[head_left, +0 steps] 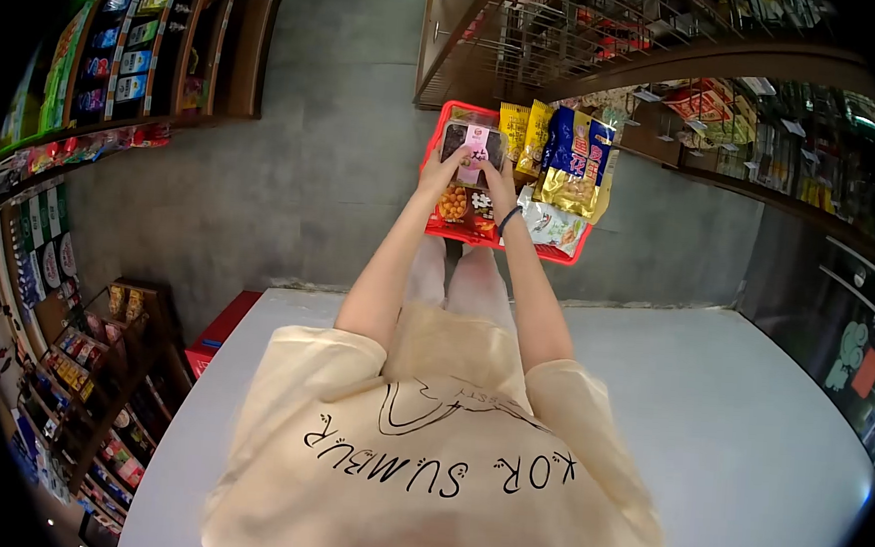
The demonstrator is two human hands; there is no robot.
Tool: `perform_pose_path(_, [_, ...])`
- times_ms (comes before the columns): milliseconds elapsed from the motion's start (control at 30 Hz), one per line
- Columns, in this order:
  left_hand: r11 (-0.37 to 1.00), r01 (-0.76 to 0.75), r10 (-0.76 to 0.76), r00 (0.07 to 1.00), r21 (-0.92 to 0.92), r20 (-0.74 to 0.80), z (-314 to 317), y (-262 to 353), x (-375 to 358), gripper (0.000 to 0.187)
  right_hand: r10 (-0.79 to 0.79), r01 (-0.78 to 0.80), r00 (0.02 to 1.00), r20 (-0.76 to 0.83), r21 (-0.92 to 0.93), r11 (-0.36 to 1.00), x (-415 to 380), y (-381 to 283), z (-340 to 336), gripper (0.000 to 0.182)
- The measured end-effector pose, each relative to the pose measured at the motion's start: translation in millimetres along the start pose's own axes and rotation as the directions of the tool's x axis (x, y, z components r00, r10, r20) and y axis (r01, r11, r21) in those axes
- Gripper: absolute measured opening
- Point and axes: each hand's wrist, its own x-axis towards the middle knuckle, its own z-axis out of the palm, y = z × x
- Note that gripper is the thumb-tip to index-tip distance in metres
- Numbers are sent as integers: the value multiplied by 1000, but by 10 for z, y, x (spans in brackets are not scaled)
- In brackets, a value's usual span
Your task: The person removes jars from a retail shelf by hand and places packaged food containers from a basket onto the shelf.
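A clear plastic box with dark contents and a pink label (474, 140) is held over the left part of a red basket (586, 244). My left hand (442, 174) grips its near left side, and my right hand (499, 180) grips its near right side, thumbs on top. Below the box, a tub of orange round snacks (453, 203) lies in the basket. To the right are yellow packets (537, 137), a blue and gold bag (575, 164) and a white bag (553, 223). A dark band circles my right wrist.
Shelves of packaged goods (135, 54) stand at the upper left, with more shelving (121, 374) at the lower left. A wooden rack (670, 72) runs along the upper right. A red box (221, 333) sits left of the pale surface (729, 422). Grey floor (334, 167) surrounds the basket.
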Motion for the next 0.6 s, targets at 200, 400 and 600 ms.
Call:
perform_pose_path(200, [969, -246, 246, 969, 18, 16, -20, 14, -271, 59, -73, 73, 997, 0, 98, 993, -386, -204, 104, 57])
perform_pose_path(400, [981, -194, 195, 974, -19, 119, -45, -94, -944, 76, -245, 244, 970, -8, -40, 969, -977, -15, -114, 54])
perform_pose_path(600, [962, -230, 214, 970, 148, 115, 278, -128, -1697, 82, -185, 179, 982, 26, 149, 972, -1635, 111, -457, 61])
